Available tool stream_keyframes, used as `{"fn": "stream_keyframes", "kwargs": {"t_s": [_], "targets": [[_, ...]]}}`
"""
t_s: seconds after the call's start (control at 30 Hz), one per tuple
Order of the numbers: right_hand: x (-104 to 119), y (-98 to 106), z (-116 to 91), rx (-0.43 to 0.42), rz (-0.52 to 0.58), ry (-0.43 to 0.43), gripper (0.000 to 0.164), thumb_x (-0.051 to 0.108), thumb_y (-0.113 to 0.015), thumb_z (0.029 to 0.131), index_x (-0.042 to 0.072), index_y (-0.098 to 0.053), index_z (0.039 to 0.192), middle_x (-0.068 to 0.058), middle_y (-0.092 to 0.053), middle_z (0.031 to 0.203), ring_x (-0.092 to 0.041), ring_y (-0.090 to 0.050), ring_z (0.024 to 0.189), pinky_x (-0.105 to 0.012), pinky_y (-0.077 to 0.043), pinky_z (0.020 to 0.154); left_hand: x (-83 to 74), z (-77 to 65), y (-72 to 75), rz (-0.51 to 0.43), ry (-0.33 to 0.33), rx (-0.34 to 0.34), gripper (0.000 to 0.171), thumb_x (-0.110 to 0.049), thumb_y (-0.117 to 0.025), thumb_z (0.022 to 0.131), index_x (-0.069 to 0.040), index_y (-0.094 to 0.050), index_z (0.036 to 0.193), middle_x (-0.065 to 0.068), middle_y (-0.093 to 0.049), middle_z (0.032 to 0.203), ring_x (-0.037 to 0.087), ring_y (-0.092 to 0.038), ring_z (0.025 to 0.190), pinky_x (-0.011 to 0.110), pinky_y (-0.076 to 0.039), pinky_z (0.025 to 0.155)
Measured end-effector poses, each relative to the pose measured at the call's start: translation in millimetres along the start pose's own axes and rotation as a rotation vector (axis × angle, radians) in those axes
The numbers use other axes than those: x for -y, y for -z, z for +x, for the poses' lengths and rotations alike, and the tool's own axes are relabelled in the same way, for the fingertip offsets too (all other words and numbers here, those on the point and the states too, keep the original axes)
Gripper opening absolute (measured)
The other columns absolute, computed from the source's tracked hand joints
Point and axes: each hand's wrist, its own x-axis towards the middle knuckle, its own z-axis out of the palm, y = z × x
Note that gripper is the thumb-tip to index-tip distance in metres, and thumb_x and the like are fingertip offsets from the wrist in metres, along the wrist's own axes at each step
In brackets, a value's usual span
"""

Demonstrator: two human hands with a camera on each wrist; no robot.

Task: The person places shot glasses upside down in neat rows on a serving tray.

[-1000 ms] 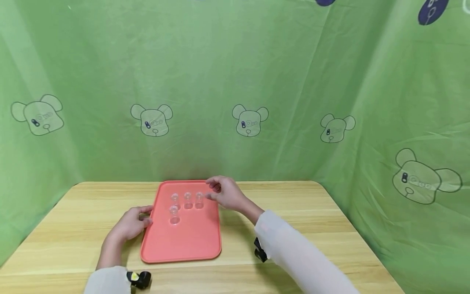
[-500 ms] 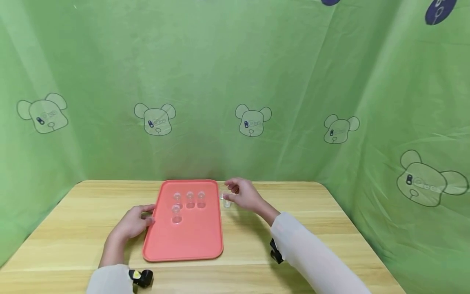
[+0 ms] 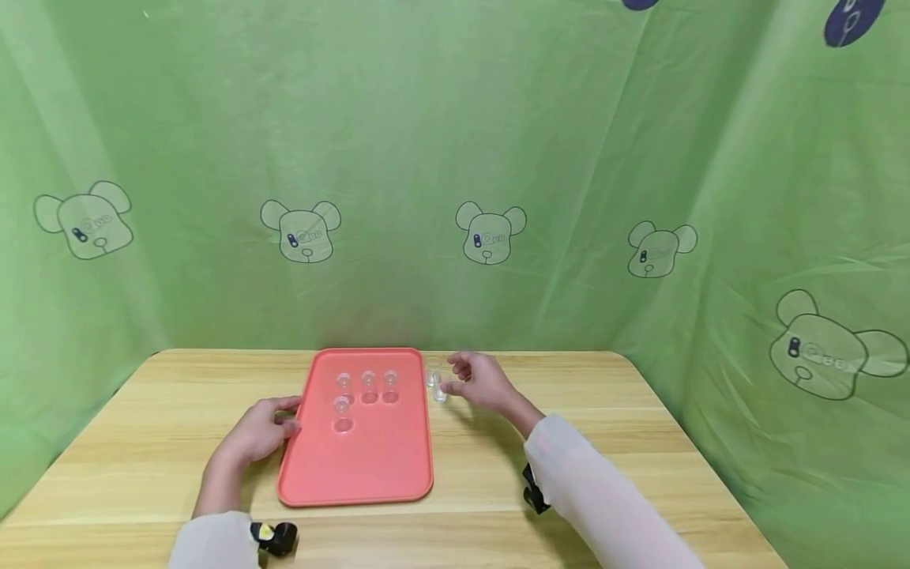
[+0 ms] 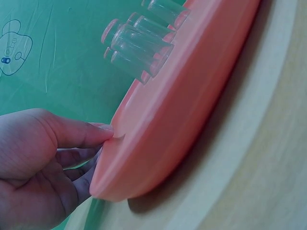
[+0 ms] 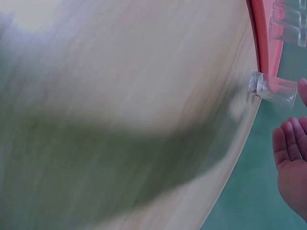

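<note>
Clear, tapered, plastic-looking cup (image 5: 278,89) stands wide end up on the pale wood-grain table (image 3: 469,482), just outside the pink rectangular tray (image 3: 355,474), at about two o'clock from its centre. The person's right hand (image 3: 485,383) is beside it with fingers apart and loosely bent: the thumb is at the cup's wall, though whether it touches I cannot tell, and the other fingers show a small gap, so nothing looks gripped. A good hold would likely set thumb and forefinger on opposite sides, pressing lightly, since a cup this small probably tips with any sideways nudge. Raising it straight up should clear the tray's rim. Three matching clear cups (image 3: 368,387) form a row towards twelve o'clock, a fourth clear cup (image 3: 342,412) sits at six o'clock of the leftmost; the left hand (image 3: 257,429) pinches the rim at nine o'clock, which should steady everything.
</note>
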Motion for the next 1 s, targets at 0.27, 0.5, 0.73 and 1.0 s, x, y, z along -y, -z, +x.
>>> {"fn": "stream_keyframes", "kwargs": {"t_s": [0.27, 0.5, 0.73, 1.0], "targets": [[-7, -11, 0, 0.024, 0.035, -0.022, 0.051, 0.016, -0.08, 0.077, -0.007, -0.06, 0.118, -0.01, -0.062, 0.095, -0.018, -0.057, 0.084, -0.03, -0.052, 0.076, -0.1, 0.7, 0.8, 0.0, -0.011, 0.0, 0.045, -0.001, -0.056, 0.091, 0.006, -0.048, 0.134, 0.025, -0.057, 0.124, 0.03, -0.061, 0.104, 0.04, -0.053, 0.084], [-9, -20, -2, 0.03, 0.058, -0.027, 0.045, 0.011, -0.079, 0.075, -0.009, -0.061, 0.111, -0.014, -0.062, 0.09, -0.017, -0.056, 0.077, -0.028, -0.052, 0.07, 0.3, 0.7, 0.7, 0.0, -0.027, 0.01, 0.046, -0.001, -0.057, 0.09, 0.008, -0.047, 0.134, 0.025, -0.058, 0.123, 0.031, -0.061, 0.104, 0.037, -0.053, 0.083], [-11, -23, -1, 0.03, 0.079, -0.061, 0.04, 0.008, -0.079, 0.075, -0.008, -0.061, 0.107, -0.011, -0.061, 0.085, -0.016, -0.053, 0.073, -0.028, -0.051, 0.067, 1.3, 1.9, 0.1, 0.002, -0.027, 0.008, 0.046, -0.001, -0.056, 0.09, 0.008, -0.047, 0.134, 0.026, -0.057, 0.124, 0.032, -0.061, 0.105, 0.04, -0.052, 0.085], [-15, -27, 2, 0.032, 0.097, -0.094, 0.035, 0.007, -0.081, 0.073, -0.004, -0.063, 0.101, -0.006, -0.06, 0.08, -0.014, -0.052, 0.069, -0.025, -0.049, 0.064, 0.7, 0.8, 0.4, -0.003, -0.019, 0.006, 0.046, -0.001, -0.056, 0.09, 0.008, -0.047, 0.134, 0.025, -0.057, 0.123, 0.031, -0.061, 0.104, 0.04, -0.052, 0.085]]}}
